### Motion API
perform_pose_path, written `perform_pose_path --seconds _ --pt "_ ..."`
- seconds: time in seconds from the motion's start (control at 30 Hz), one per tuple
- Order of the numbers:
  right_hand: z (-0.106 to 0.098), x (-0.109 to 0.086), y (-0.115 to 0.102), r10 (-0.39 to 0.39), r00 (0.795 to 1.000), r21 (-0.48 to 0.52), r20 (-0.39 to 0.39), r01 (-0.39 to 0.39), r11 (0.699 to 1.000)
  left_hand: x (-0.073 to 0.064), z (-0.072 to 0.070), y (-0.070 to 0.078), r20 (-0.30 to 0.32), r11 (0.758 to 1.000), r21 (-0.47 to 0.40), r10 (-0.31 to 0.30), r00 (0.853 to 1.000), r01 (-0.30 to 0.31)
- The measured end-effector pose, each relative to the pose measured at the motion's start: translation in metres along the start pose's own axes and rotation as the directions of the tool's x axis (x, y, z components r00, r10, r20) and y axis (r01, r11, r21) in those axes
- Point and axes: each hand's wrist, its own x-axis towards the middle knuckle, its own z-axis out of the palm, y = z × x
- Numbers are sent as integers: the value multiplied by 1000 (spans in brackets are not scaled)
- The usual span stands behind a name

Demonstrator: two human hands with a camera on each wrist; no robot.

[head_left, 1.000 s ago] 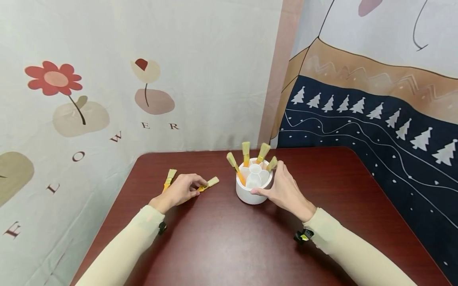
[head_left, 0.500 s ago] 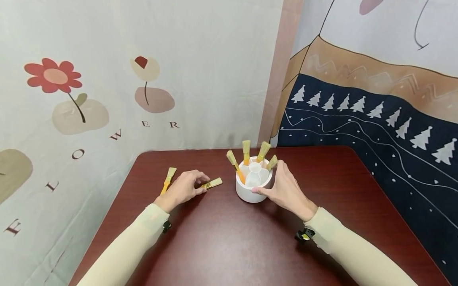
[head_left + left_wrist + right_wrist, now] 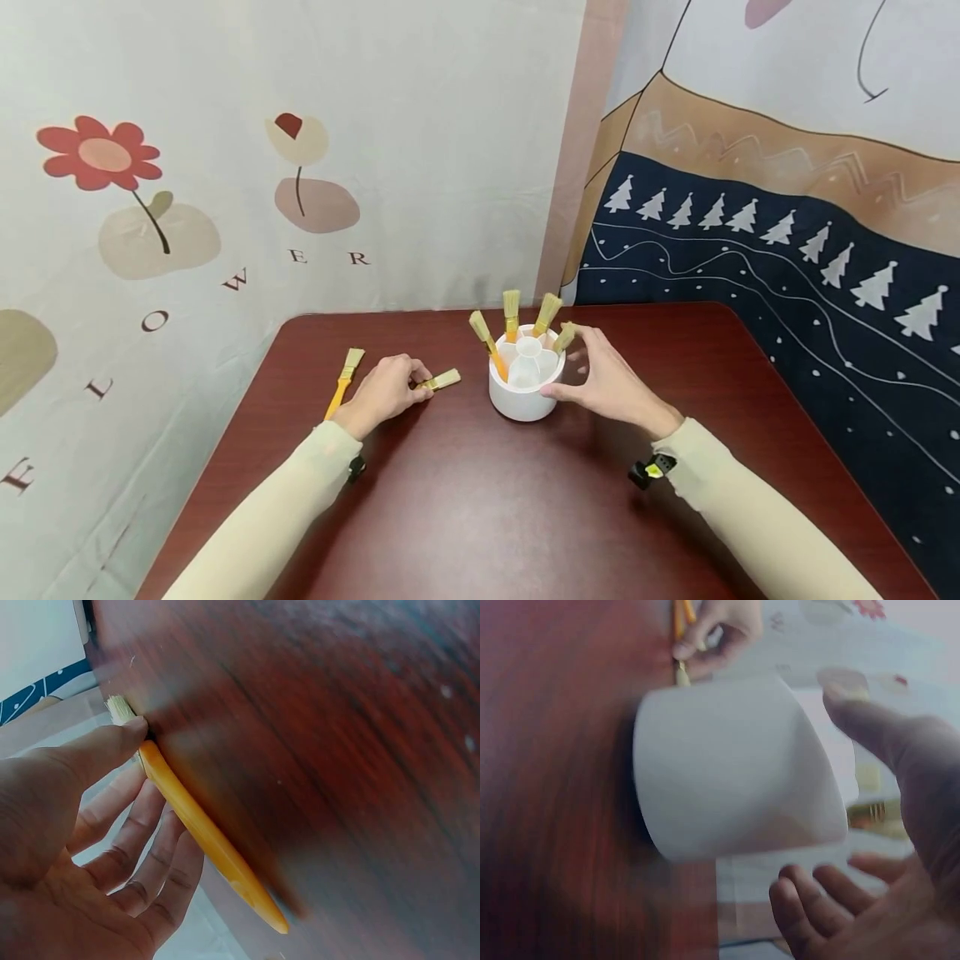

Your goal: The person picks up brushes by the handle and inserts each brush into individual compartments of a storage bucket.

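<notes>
My left hand (image 3: pixel 386 390) pinches a yellow-handled paintbrush (image 3: pixel 214 836) near its metal band, between thumb and fingers. The brush lies low over the table, its pale bristles pointing right. A second paintbrush (image 3: pixel 342 385) lies farther left, its lower end behind the left hand. A white round brush holder (image 3: pixel 525 404) with petal-shaped compartments stands upright at the table's middle. Several paintbrushes (image 3: pixel 512 315) lean in it, bristles up. My right hand (image 3: pixel 618 383) is at the holder's right side, thumb and fingers spread; the right wrist view shows a gap between fingers and wall.
The dark red table (image 3: pixel 480 500) has its back edge against a pale hanging cloth (image 3: pixel 435 167) printed with flowers. A navy cloth (image 3: pixel 720 258) with white trees hangs along the right side.
My right hand has loosened from the holder and drawn slightly to the right. My left hand has shifted a little right with the paintbrush, uncovering more of the other brush.
</notes>
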Motion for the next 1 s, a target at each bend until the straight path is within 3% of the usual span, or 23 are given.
perform_pose_path --seconds 0.2,0.43,0.77,1.0 --pt "-10 19 11 -17 994 113 111 5 994 -1 -2 -1 10 1000 -3 -12 1000 12" --pt "-14 33 22 -30 980 155 199 -1 988 -2 -2 1 20 1000 -5 -17 1000 17" --pt "-16 39 22 -64 973 144 222 32 989 0 -3 1 33 1000 -10 -23 999 24" --pt "-15 39 24 -46 975 147 216 14 989 0 -3 2 33 1000 -19 -11 999 12"
